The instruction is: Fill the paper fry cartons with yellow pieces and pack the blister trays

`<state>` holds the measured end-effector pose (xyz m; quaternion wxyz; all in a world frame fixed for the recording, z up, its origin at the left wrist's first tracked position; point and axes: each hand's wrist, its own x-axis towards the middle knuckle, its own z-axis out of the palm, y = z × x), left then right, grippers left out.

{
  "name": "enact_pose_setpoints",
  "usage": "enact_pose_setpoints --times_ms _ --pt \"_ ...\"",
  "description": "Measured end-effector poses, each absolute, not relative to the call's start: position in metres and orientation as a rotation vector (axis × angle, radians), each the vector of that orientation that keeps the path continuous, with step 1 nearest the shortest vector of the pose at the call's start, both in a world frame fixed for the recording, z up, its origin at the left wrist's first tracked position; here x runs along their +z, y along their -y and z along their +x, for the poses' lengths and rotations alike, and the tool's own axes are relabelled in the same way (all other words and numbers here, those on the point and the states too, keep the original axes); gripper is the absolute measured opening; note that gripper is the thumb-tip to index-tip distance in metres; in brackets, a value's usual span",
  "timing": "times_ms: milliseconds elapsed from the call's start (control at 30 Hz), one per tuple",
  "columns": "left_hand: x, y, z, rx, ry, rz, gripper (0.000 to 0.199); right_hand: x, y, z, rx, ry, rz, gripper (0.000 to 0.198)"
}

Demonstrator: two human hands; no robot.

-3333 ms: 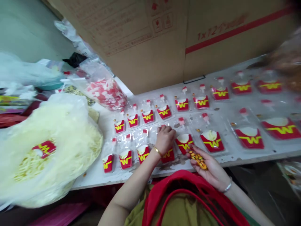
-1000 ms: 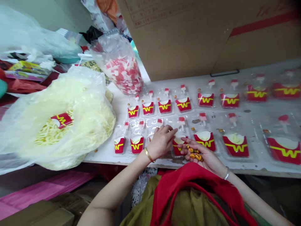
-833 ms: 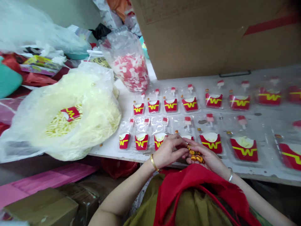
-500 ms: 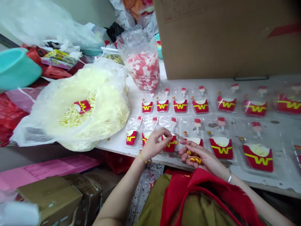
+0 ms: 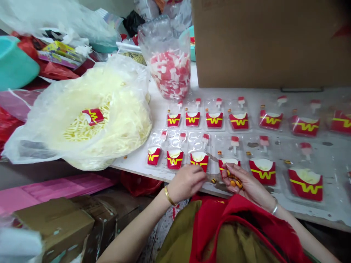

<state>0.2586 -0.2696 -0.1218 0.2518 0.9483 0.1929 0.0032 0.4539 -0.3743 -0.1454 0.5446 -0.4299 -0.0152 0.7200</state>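
My right hand (image 5: 246,184) is cupped palm up around several tiny toy burgers (image 5: 234,181) in orange and dark brown. Beside it, a single loose toy burger (image 5: 213,180) lies on the table near the front edge. My left hand (image 5: 189,182) is just left of that burger, with its fingers curled together and tips hidden. Clear plastic blister trays stand in two rows; the nearest holds a red fries box (image 5: 199,160) with a yellow W and a red-and-white popsicle piece (image 5: 205,140). Some trays also hold a toy burger (image 5: 219,153).
A plastic bag (image 5: 123,138) of pale fries pieces sits on the left, with another fries box (image 5: 93,116) on top. Behind the trays stand a clear bag of popsicle pieces (image 5: 171,75) and a large cardboard box (image 5: 263,47). Cartons (image 5: 55,226) are below, left.
My left hand has moved down from over a tray toward the table's front edge. A toy burger seen by that tray now lies on the table. My right hand still cups its burgers.
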Motion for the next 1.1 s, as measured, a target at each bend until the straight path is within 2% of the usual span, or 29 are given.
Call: enact_pose_setpoints --times_ms 167,333,467,567,633,833,1100 --pt "-0.157 0.309 0.27 -0.157 -0.644 2.679 0.031 -0.141 0.376 0.458 1.666 0.104 -1.087 0.018" --pt "-0.176 0.323 0.283 -0.188 -0.764 2.697 0.017 -0.14 0.379 0.458 1.681 0.138 -1.101 0.018" --pt "-0.158 0.31 0.276 0.138 -0.751 2.518 0.018 -0.143 0.382 0.459 1.674 0.154 -1.105 0.018" --pt "-0.142 0.277 0.263 0.504 -0.985 2.3 0.018 -0.145 0.383 0.46 1.66 0.124 -1.107 0.018" --pt "-0.141 0.251 0.257 0.596 -1.169 2.235 0.017 -0.147 0.382 0.459 1.667 0.107 -1.097 0.02" --pt "-0.152 0.212 0.262 0.225 -1.192 2.484 0.02 -0.144 0.379 0.452 1.668 0.067 -1.114 0.027" --pt "-0.152 0.194 0.266 -0.383 -0.976 2.798 0.022 -0.149 0.351 0.48 1.453 0.016 -1.112 0.046"
